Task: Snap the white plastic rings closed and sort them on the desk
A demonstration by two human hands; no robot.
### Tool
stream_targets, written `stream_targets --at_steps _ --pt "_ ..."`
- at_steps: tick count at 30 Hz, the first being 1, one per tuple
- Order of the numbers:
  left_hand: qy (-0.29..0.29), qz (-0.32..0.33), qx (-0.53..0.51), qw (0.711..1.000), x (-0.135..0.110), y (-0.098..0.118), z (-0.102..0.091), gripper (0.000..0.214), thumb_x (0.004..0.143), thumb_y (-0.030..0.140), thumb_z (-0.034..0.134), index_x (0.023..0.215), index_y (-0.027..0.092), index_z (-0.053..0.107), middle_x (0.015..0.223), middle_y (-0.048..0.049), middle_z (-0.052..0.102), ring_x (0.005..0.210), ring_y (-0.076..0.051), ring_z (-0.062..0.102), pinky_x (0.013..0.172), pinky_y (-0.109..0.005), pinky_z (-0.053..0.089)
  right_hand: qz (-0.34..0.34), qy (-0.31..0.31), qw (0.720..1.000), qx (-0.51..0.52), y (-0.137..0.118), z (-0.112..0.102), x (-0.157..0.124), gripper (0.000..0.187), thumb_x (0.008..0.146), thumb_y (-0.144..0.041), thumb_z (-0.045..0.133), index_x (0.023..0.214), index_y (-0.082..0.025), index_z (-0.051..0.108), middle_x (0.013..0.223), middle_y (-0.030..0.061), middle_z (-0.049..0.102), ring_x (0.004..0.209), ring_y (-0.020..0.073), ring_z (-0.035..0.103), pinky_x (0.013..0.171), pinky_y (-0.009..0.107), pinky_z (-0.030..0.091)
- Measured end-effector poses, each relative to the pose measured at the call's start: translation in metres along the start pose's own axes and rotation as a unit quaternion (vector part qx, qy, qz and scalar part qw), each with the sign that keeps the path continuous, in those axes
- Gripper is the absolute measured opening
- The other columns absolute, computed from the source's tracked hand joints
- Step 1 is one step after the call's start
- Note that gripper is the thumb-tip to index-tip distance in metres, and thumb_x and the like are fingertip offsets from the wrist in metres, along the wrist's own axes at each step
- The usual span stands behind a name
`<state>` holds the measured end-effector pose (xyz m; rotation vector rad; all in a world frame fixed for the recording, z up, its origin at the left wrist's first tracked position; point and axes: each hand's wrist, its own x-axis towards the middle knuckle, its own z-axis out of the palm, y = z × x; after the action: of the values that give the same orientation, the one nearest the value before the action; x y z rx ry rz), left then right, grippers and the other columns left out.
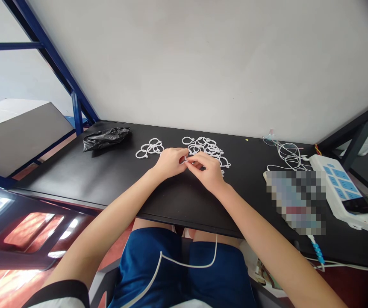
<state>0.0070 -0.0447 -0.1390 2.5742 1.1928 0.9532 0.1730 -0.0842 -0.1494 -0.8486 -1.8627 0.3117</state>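
Note:
Above the black tabletop [171, 201], my left hand [172, 161] and my right hand [207, 169] meet at their fingertips. Both hands are closed in a pinch on one small white ring, of which only a bit shows between the fingers. Just behind my right hand lies a loose heap of white plastic rings [203, 143], each with a small knob or clasp. A smaller group of the same rings [149, 148] rests to the left, beyond my left hand. My right hand hides part of the heap.
A crumpled black plastic bag [107, 139] lies at the back left. To the right are a phone [294, 201] with a blurred screen, a coiled white cable [289, 156] and a white power strip [337, 188]. A white cord [186, 266] crosses my lap.

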Motion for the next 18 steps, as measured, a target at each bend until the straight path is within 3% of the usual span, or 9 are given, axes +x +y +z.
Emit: stream_targets --at_steps 6,18 --pt "0.006 0.010 -0.005 1.000 0.0004 -0.0013 0.0015 0.011 0.064 0.017 0.048 0.060 0.019 0.038 0.055 0.0029 0.046 0.050 -0.010 0.037 0.051 -0.023 0.026 -0.029 0.019 0.999 0.002 -0.0014 0.0006 0.0010 0.009 0.086 -0.016 0.063 0.088 -0.021 0.070 0.084 0.0027 0.063 0.067 0.0111 0.059 0.055 0.024 0.053" --pt "-0.015 0.013 -0.022 1.000 0.0009 0.0003 -0.0014 0.009 0.066 0.015 0.048 0.064 0.019 0.040 0.061 0.0028 0.045 0.055 -0.011 0.036 0.053 -0.024 0.027 -0.012 0.010 1.000 0.012 -0.0007 0.0014 0.0007 0.010 0.089 -0.019 0.061 0.084 -0.021 0.070 0.080 0.0024 0.064 0.063 0.0118 0.059 0.057 0.027 0.052"
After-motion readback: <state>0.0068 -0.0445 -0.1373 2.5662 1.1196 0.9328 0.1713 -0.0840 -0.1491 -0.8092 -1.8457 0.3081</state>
